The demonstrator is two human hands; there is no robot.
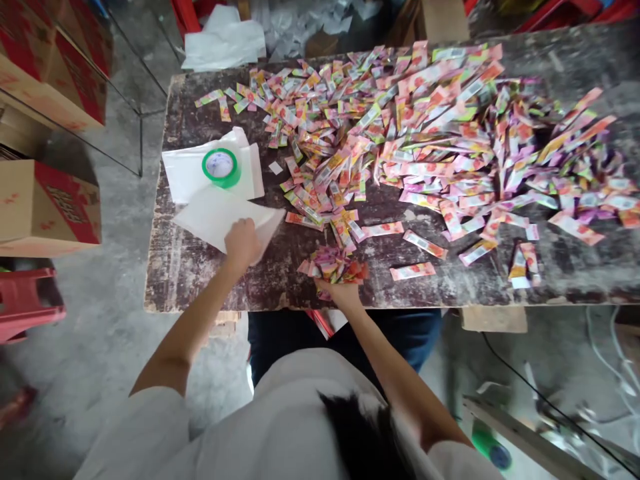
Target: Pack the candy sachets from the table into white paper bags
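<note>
My left hand point(243, 241) is closed on the near edge of a flat white plastic bag point(215, 215), which lies over the table's left part. Just behind it, a roll of green tape point(221, 167) rests on a stack of more white bags point(183, 172). At the table's front edge, my right hand point(341, 292) is wrapped round a bunch of small printed sachets point(333, 265), mostly pink and orange; its fingertips are partly hidden. Beyond that hand spreads a large heap of the same kind of stick sachets point(350, 143).
The worn wooden table point(280, 287) carries several loose sachets near its front edge, including one sachet point(413, 271) right of my right hand. Cardboard boxes point(65, 207) and a red plastic stool point(30, 303) stand at left. White sheets point(225, 40) lie beyond the far edge.
</note>
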